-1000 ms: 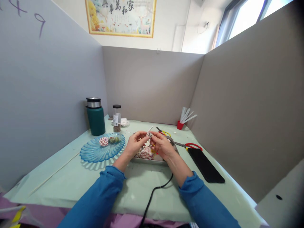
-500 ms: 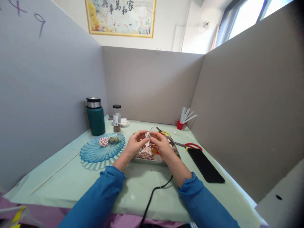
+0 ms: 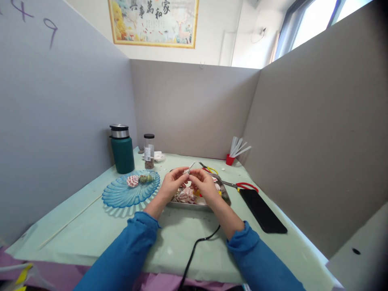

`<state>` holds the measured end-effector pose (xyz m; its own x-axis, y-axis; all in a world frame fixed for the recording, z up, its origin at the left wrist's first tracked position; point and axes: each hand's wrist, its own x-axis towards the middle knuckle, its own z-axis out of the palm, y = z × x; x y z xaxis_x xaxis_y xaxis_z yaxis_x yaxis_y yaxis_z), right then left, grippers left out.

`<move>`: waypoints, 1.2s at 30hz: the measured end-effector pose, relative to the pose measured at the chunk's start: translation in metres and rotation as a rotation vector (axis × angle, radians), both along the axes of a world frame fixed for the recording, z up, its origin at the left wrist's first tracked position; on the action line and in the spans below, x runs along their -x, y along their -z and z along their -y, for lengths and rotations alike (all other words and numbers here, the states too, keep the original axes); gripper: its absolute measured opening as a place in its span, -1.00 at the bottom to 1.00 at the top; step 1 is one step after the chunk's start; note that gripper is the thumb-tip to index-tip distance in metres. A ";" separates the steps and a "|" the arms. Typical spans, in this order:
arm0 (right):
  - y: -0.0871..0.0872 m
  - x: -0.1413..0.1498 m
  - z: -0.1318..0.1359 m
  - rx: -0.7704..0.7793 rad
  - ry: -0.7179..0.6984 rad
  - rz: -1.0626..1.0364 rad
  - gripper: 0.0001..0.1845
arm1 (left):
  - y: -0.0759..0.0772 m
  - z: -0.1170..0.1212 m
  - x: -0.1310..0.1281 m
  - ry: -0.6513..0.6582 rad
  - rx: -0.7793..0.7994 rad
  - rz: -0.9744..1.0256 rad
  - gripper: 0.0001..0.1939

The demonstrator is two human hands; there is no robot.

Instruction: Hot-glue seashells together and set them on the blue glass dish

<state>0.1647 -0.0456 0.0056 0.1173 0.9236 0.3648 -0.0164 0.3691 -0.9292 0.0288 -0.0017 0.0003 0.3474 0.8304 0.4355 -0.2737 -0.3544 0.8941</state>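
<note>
Both hands meet above a metal tray (image 3: 188,204) holding several pink-striped shells (image 3: 184,196). My left hand (image 3: 171,184) and my right hand (image 3: 206,186) pinch together on one small pale piece with a thin white stick (image 3: 191,165) poking up from it; the fingertips hide most of it. A blue glass plate (image 3: 121,196) to the left carries a striped shell (image 3: 132,180) and a small greenish cluster (image 3: 146,178).
A green flask (image 3: 121,148) and a small jar (image 3: 148,151) stand at the back left. Red-handled scissors (image 3: 242,186), a black phone (image 3: 262,210), a red cup of white sticks (image 3: 230,159) lie right. A black cable (image 3: 194,250) runs toward me. Grey partitions enclose the table.
My right hand has shifted slightly left, closer to the left hand; both keep pinching the small piece above the tray.
</note>
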 end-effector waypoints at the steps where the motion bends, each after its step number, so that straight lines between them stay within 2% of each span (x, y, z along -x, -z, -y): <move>1: 0.001 -0.001 -0.001 -0.018 0.015 0.004 -0.74 | 0.000 0.000 0.000 0.000 0.008 0.001 -0.56; 6: 0.001 -0.004 -0.003 -0.091 0.128 -0.002 -0.80 | -0.001 0.001 -0.001 -0.001 0.012 0.007 -0.51; 14: 0.002 -0.002 0.001 -0.215 0.196 0.141 -0.86 | 0.007 -0.007 -0.001 -0.001 -0.023 0.000 -0.45; 21: 0.007 -0.002 0.000 -0.247 0.253 0.267 -0.86 | 0.008 -0.007 -0.003 0.009 -0.024 0.009 -0.61; 29: 0.005 -0.001 0.002 -0.300 0.297 0.307 -0.88 | -0.002 0.001 -0.001 0.000 0.024 -0.019 -0.53; 36: 0.004 0.000 0.004 -0.311 0.311 0.374 -0.87 | 0.002 -0.003 -0.002 -0.011 0.025 0.018 -0.64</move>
